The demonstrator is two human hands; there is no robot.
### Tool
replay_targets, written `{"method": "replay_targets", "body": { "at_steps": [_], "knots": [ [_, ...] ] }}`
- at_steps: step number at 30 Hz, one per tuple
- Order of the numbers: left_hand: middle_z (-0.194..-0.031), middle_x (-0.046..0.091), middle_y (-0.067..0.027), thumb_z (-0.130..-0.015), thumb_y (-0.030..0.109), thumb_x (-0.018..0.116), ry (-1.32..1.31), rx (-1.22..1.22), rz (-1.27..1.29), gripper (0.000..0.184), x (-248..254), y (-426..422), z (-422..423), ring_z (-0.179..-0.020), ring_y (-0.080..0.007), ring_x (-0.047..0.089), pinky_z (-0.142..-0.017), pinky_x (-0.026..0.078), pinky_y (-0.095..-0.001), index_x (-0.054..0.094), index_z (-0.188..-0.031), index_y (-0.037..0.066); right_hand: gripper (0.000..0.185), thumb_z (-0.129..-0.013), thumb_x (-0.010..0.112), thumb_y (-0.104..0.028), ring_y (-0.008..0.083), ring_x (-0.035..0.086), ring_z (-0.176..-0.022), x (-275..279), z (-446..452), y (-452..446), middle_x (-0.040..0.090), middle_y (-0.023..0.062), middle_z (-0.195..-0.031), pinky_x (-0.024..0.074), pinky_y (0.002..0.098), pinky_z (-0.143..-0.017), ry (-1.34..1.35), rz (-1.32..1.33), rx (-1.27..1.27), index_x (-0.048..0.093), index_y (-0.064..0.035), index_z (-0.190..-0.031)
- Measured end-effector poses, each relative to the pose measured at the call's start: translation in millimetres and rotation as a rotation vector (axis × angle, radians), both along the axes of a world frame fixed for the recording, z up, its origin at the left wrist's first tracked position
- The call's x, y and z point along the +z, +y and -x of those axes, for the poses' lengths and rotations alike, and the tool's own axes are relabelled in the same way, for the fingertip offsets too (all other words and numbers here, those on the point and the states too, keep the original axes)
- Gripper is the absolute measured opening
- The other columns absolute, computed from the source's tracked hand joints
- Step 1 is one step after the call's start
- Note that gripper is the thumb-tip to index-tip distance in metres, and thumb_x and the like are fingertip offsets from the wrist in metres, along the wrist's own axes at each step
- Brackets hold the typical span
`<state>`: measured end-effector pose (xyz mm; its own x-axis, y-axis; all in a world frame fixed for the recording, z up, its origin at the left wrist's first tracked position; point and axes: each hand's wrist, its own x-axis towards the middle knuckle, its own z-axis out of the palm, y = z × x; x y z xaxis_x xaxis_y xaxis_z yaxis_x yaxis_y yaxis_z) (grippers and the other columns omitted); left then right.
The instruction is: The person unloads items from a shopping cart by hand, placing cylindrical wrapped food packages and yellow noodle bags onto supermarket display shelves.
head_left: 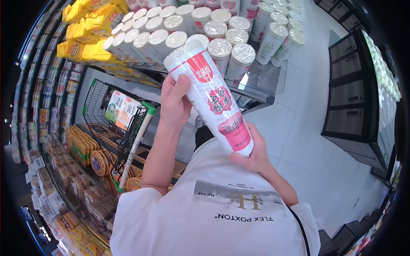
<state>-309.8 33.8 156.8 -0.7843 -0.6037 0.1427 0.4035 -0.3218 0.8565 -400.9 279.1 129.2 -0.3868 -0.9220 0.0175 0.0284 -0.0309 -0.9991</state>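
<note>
A white cylindrical package (213,100) with pink and red printing is held tilted in front of my chest, its wide end toward the upper left. My left hand (177,96) grips it near that upper end, thumb on the front. Around the lower end, my right hand (253,149) is closed, with the thumb under the bottom edge. Just beyond the package stand rows of similar white cylinders (241,59) with plastic-wrapped tops, some with pink labels and some with green (273,40).
A shopping cart (147,123) with a green-trimmed handle holds boxed goods (121,109) at the left. Yellow packages (100,21) lie at the upper left. Packed shelves (47,98) line the left side. A dark cabinet (352,98) stands at the right on the tiled floor (299,128).
</note>
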Motion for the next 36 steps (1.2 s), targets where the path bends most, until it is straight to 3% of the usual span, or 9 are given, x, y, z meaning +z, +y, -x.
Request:
{"method": "replay_targets", "body": {
  "at_steps": [2, 7, 10, 13, 19, 28, 31, 32, 36],
  "knots": [
    [-0.125, 0.065, -0.0224, -0.093, 0.042, 0.072, 0.084, -0.07, -0.059, 0.066, 8.5, 9.5, 6.7, -0.113, -0.035, 0.068, -0.096, 0.055, -0.0451, 0.05, -0.134, -0.006, 0.087, -0.074, 0.085, -0.024, 0.0201, 0.063, -0.115, -4.3, 8.4, 6.0, 0.062, 0.0143, -0.128, 0.0459, 0.0337, -0.1, -0.024, 0.035, 0.005, 0.041, 0.004, -0.143],
    [-0.134, 0.058, -0.0285, -0.09, 0.048, 0.071, 0.036, -0.205, -0.002, 0.082, 17.3, 14.8, 18.9, -0.121, -0.0416, 0.062, -0.102, 0.052, -0.0509, 0.041, -0.143, -0.006, 0.09, -0.076, 0.083, -0.027, 0.0193, 0.057, -0.122, -7.2, 20.7, 18.0, 0.059, 0.0133, -0.131, 0.042, 0.0339, -0.104, -0.501, 0.045, 0.088, 0.038, 0.0036, -0.148],
    [-0.142, 0.05, -0.0308, -0.091, 0.053, 0.067, 0.062, -0.345, -0.005, 0.089, 13.6, 10.2, 30.2, -0.129, -0.043, 0.056, -0.104, 0.05, -0.0503, 0.035, -0.149, -0.006, 0.091, -0.076, 0.083, -0.027, 0.0188, 0.054, -0.124, -14.0, 20.8, 15.1, 0.057, 0.0127, -0.133, 0.0401, 0.0342, -0.106, -0.506, 0.055, 0.18, 0.038, 0.0031, -0.15],
    [-0.139, 0.054, -0.026, -0.088, 0.051, 0.072, -0.007, -0.275, -0.009, 0.091, 30.4, 11.6, 38.6, -0.127, -0.0362, 0.059, -0.103, 0.051, -0.0465, 0.035, -0.149, -0.006, 0.092, -0.076, 0.084, -0.025, 0.0196, 0.055, -0.124, -13.7, 22.5, 11.9, 0.057, 0.012, -0.135, 0.0406, 0.0346, -0.106, -0.344, 0.039, 0.127, 0.038, 0.0024, -0.15],
    [-0.121, 0.067, -0.0119, -0.08, 0.018, 0.086, -0.296, -0.106, 0.417, 0.066, 77.0, 1.1, 60.7, -0.108, -0.0155, 0.067, -0.093, 0.055, -0.033, 0.054, -0.134, -0.005, 0.093, -0.073, 0.085, -0.02, 0.0197, 0.055, -0.125, -11.1, 57.6, 17.4, 0.056, 0.0127, -0.137, 0.0403, 0.0356, -0.108, 0.029, 0.036, -0.067, 0.038, 0.0017, -0.15],
    [-0.11, 0.073, -0.0126, -0.073, 0.02, 0.09, -0.124, -0.077, 0.692, 0.073, 124.0, 14.7, 128.1, -0.096, -0.0161, 0.071, -0.08, 0.058, -0.0281, 0.056, -0.133, -0.006, 0.092, -0.07, 0.091, -0.018, 0.0193, 0.057, -0.123, -4.5, 136.3, -3.9, 0.061, 0.0113, -0.133, 0.0432, 0.0359, -0.106, 0.198, 0.124, -0.321, 0.043, 0.0009, -0.146],
    [-0.116, 0.069, -0.014, -0.082, 0.012, 0.085, -0.157, -0.125, 0.662, 0.072, 173.8, 3.3, 122.2, -0.095, -0.0155, 0.07, -0.082, 0.058, -0.0298, 0.047, -0.141, -0.005, 0.09, -0.071, 0.09, -0.015, 0.0186, 0.057, -0.124, 30.9, 142.4, -16.1, 0.061, 0.0112, -0.133, 0.0444, 0.0358, -0.106, 0.189, 0.181, -0.316, 0.043, 0.0005, -0.146],
    [-0.11, 0.07, -0.0127, -0.084, 0.006, 0.081, -0.159, -0.03, 0.91, 0.063, 176.3, -8.6, 125.3, -0.09, -0.015, 0.07, -0.078, 0.059, -0.0266, 0.05, -0.138, -0.007, 0.09, -0.071, 0.09, -0.015, 0.0189, 0.057, -0.125, 35.8, 142.7, -22.7, 0.06, 0.0114, -0.134, 0.0442, 0.0357, -0.107, 0.214, 0.188, -0.312, 0.043, 0.0006, -0.147],
    [-0.101, 0.072, -0.0109, -0.083, 0.006, 0.08, -0.147, -0.08, 0.831, 0.053, 214.2, -22.2, 112.9, -0.077, -0.0121, 0.07, -0.065, 0.058, -0.0238, 0.057, -0.13, -0.008, 0.094, -0.073, 0.091, -0.017, 0.0195, 0.055, -0.129, 44.4, 134.0, -61.7, 0.056, 0.0116, -0.139, 0.0432, 0.036, -0.109, 0.194, 0.331, -0.295, 0.039, 0.0005, -0.149]
  ]
}}
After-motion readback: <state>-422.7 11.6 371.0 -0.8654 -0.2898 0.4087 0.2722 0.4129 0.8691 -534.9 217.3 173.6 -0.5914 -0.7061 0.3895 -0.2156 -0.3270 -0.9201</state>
